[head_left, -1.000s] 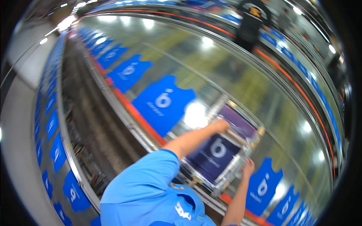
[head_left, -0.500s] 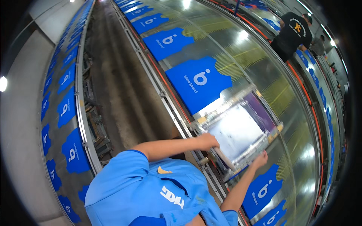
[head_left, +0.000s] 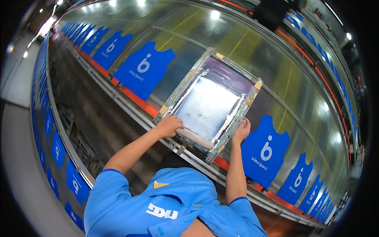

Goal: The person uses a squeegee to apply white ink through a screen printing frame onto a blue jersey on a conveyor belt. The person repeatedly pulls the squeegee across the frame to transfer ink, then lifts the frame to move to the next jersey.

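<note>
A screen-printing frame (head_left: 250, 100) with worn, taped edges lies tilted across the long table in front of me. White ink (head_left: 207, 106) covers much of its mesh, with a purple band at the far end. A wooden squeegee (head_left: 196, 139) rests inside the frame along its near end. My left hand (head_left: 169, 126) is closed round the squeegee's left end, at the frame's near left corner. My right hand (head_left: 241, 129) has its fingers curled on the frame's right side rail. What lies under the frame is hidden.
Blue shirt panels with white prints lie along the table, one left (head_left: 144, 71) and one right (head_left: 265, 152) of the frame. A metal rail (head_left: 130, 114) edges the table. Behind on the left stands another table of blue panels (head_left: 59, 150). A person in dark clothes (head_left: 272, 14) stands beyond.
My view has turned, so the frame shows further left and higher. My right hand has come up against the frame's right rail. My left hand keeps hold of the squeegee.
</note>
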Motion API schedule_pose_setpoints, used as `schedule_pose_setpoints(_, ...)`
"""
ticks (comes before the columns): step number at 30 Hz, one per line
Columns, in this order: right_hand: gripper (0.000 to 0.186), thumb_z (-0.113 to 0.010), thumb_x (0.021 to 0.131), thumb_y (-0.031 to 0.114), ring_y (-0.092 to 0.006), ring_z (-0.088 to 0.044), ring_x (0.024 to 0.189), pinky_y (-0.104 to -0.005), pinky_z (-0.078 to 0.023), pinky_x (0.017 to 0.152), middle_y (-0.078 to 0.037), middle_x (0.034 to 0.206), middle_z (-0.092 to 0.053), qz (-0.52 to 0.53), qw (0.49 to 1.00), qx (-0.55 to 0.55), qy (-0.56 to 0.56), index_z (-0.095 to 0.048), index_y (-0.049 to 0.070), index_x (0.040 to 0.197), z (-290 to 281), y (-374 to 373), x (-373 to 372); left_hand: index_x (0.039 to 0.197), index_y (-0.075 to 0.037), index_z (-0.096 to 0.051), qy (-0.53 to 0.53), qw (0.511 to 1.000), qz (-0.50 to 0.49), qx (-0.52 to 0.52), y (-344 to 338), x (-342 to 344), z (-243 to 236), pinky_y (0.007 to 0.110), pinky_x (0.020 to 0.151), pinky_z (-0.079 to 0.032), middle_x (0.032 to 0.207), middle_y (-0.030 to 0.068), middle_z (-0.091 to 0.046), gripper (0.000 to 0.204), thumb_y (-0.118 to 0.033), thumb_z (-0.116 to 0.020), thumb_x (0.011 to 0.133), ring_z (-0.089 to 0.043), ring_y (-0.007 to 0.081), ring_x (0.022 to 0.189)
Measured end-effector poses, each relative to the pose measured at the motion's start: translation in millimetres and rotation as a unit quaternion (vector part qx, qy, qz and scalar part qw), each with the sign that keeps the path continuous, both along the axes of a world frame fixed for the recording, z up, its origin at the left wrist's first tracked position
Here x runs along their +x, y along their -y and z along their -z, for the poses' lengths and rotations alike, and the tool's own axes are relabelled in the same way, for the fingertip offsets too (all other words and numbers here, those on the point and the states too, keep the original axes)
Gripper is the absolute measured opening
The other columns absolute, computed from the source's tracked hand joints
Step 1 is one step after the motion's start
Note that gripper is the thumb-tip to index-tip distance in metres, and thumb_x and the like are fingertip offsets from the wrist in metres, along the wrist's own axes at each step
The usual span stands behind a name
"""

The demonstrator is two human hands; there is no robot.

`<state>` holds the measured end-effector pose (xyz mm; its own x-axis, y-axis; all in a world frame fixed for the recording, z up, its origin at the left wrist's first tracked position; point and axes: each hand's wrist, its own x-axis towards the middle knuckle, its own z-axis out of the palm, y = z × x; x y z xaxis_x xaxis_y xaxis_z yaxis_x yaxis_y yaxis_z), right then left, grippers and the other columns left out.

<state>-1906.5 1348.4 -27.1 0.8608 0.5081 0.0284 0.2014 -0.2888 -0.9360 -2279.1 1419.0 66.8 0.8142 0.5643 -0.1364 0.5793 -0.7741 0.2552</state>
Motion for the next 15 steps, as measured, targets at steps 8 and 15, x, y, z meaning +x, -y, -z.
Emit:
schedule_pose_setpoints(8, 0.024, -0.054, 0.101, 0.024, -0.0292, -0.061, 0.067, -0.0434, -0.048, 0.069, -0.015, 0.077, -0.066, 0.039, 0.997, -0.049, 0.053, -0.067, 0.007, 0.110, -9.8, -8.6, -20.8, 0.111, -0.021, -0.073, 0.090, 0.994, -0.053, -0.037, -32.6, 11.4, -16.9, 0.040, 0.087, -0.049, 0.109, -0.0021, -0.071, 0.047, -0.008, -0.071, 0.066, -0.062, 0.0217, 0.104)
schedule_pose_setpoints(15, 0.031, -0.072, 0.087, 0.024, -0.0291, -0.057, 0.106, -0.0443, -0.045, 0.087, -0.010, 0.110, -0.065, -0.135, 0.922, -0.243, 0.269, -0.070, 0.017, 0.118, -73.7, -20.5, 16.1, 0.102, -0.021, -0.075, 0.041, 0.995, -0.012, -0.087, -212.3, 142.7, -4.9, 0.046, 0.079, -0.055, 0.094, 0.0061, -0.074, 0.022, -0.020, -0.071, 0.080, -0.069, 0.0309, 0.091)
